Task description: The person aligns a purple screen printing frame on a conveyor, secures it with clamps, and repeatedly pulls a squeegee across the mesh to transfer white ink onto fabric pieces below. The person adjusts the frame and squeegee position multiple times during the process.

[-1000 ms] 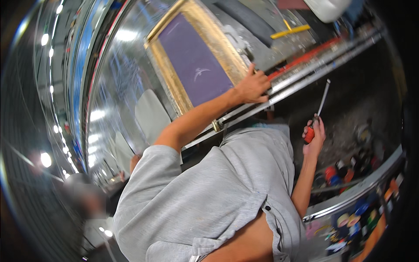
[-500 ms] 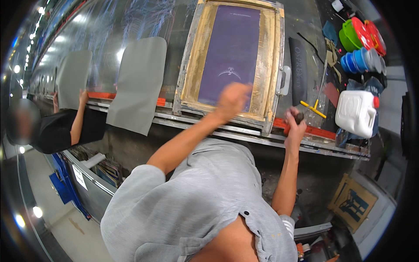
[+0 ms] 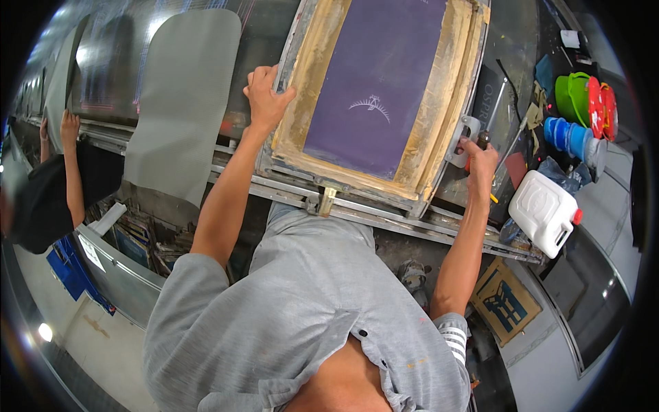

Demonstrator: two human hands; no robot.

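In front of me lies a screen-printing frame [image 3: 473, 41] with purple mesh [image 3: 374, 75] and a small pale arc-shaped design near its lower end. My left hand [image 3: 268, 96] grips the frame's left side rail, thumb over the top edge. At the opposite side my right hand [image 3: 479, 156] is closed round a tool with a dark rounded handle end [image 3: 483, 139] and a bit of red; the rest of it is hidden. Its fingers are at the pale metal handle [image 3: 467, 127] fixed to the frame, and whether they also hold that handle I cannot make out.
A grey mat [image 3: 182, 89] hangs over the table's front rail on the left, near a co-worker's arm [image 3: 72, 161]. On the right stand a white jug [image 3: 544, 211], blue tubs [image 3: 566, 136] and a green bucket [image 3: 571, 96]. A dark printed mat [image 3: 487, 96] lies beside the frame.
My left hand has gone from above the mesh to the frame's left rail. My right hand, with the dark-handled tool, has come up to the frame's side handle. The view has shifted.
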